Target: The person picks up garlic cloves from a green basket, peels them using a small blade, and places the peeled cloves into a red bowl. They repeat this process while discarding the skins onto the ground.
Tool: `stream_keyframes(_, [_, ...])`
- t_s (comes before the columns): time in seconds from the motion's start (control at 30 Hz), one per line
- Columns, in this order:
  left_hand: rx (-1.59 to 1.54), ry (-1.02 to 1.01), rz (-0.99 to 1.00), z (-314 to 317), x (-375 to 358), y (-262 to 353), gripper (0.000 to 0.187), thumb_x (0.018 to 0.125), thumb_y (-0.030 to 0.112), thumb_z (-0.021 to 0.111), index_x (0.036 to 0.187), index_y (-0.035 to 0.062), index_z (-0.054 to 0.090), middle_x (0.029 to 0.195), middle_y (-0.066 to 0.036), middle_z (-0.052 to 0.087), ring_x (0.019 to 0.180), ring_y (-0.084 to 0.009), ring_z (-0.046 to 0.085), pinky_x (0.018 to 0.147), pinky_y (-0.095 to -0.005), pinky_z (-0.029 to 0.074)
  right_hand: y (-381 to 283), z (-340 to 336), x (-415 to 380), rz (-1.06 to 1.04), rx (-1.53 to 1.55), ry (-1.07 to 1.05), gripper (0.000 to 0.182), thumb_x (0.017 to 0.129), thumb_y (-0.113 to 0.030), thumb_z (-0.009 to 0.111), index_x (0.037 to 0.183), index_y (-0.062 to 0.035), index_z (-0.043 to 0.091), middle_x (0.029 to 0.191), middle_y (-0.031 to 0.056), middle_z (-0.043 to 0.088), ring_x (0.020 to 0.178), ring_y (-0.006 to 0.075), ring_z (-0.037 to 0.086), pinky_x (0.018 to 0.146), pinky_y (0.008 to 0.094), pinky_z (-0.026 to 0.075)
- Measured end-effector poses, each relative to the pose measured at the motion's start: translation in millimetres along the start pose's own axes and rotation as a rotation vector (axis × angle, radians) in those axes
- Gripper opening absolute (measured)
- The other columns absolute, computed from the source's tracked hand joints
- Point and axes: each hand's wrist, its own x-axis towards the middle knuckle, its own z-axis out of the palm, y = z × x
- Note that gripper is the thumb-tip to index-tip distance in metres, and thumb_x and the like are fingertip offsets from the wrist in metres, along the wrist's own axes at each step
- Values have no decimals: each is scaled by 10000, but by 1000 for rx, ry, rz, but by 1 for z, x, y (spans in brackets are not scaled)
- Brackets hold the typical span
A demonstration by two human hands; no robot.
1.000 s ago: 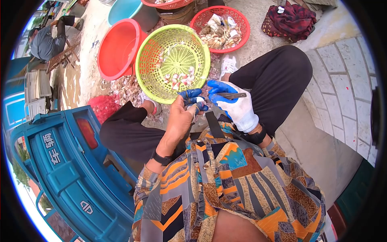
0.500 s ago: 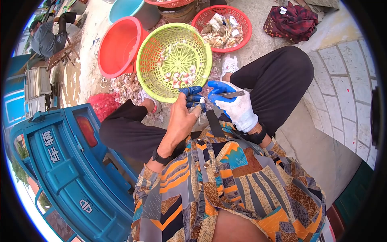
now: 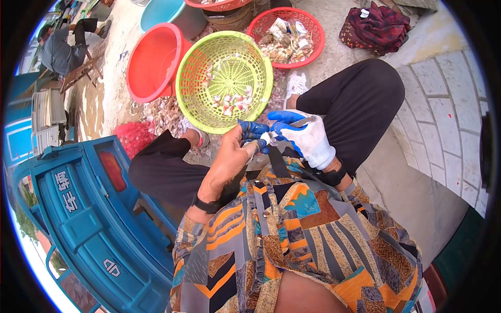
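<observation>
My left hand (image 3: 237, 146), with blue coverings on its fingers, pinches a small white garlic clove (image 3: 267, 137) between thumb and fingers. My right hand (image 3: 308, 136) wears a white glove with blue-coated fingers. It is closed around a small knife (image 3: 301, 122), whose grey metal handle shows above the palm; its blade is hard to make out. The fingers of both hands meet at the clove, over my lap. Just beyond them a yellow-green plastic basket (image 3: 186, 83) stands on the ground, with pinkish-white cloves scattered over its bottom.
A red basin (image 3: 136, 68) stands left of the basket. Behind right, a red basket (image 3: 319, 32) holds garlic and peelings. Skins litter the ground near a red mesh bag (image 3: 134, 138). A blue vehicle (image 3: 99, 219) is close on my left; a person (image 3: 60, 52) sits farther off.
My right fingers have closed in on the left ones, and the white clove now shows more plainly between them. The baskets have stayed put.
</observation>
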Motion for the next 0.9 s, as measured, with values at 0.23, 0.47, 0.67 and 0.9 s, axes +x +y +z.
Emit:
stream_keyframes(0.23, [-167, 7, -53, -7, 3, -14, 260, 927, 8, 655, 1182, -29, 619, 1012, -87, 706, 833, -155, 693, 718, -274, 575, 2, -6, 2, -38, -25, -47, 281, 886, -9, 702, 1148, 89, 673, 1030, 123, 736, 883, 119, 688, 792, 252, 559])
stream_keyframes(0.47, [-49, -11, -1, -4, 0, -1, 287, 940, -13, 620, 1225, -22, 595, 991, -81, 700, 847, -142, 679, 746, -276, 564, 9, -10, 8, -29, 203, -101, 330, 897, -31, 695, 1191, 108, 636, 1057, 157, 727, 922, 181, 713, 825, 290, 589])
stream_keyframes(0.67, [17, -54, 62, -3, -4, 0, 293, 945, -24, 598, 1237, 0, 596, 1107, -49, 676, 956, -88, 623, 864, -260, 513, -2, -9, 7, 81, 267, -115, 303, 917, -38, 672, 1177, 114, 641, 1044, 176, 722, 859, 204, 731, 785, 305, 616])
stream_keyframes(0.9, [-8, -25, 130, -2, 0, -4, 306, 936, -30, 618, 1238, 2, 588, 1098, -50, 672, 974, -108, 629, 887, -275, 519, 9, -8, 9, 41, 236, -64, 278, 903, -5, 677, 1150, 120, 653, 1017, 175, 724, 844, 206, 728, 761, 309, 622])
